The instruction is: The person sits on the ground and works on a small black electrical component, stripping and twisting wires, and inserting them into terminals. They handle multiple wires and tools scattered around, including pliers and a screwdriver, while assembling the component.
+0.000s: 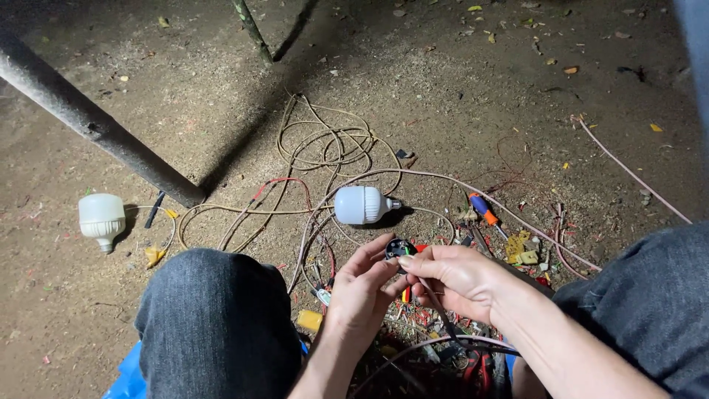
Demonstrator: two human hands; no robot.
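Head view: both hands, left hand (362, 292) and right hand (454, 277), pinch a small black round socket (399, 248) just below the white bulb (362, 205). Bare dirt ground (458, 103) lies around that bulb, tangled wires (325, 148) above it, a second white bulb (102, 219) far left.

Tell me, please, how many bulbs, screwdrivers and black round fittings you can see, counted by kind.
White bulbs: 2, one left by the pole, one among the wires.
Screwdrivers: 1, orange and blue.
Black round fittings: 1, held between the left hand and right hand.
Total: 4
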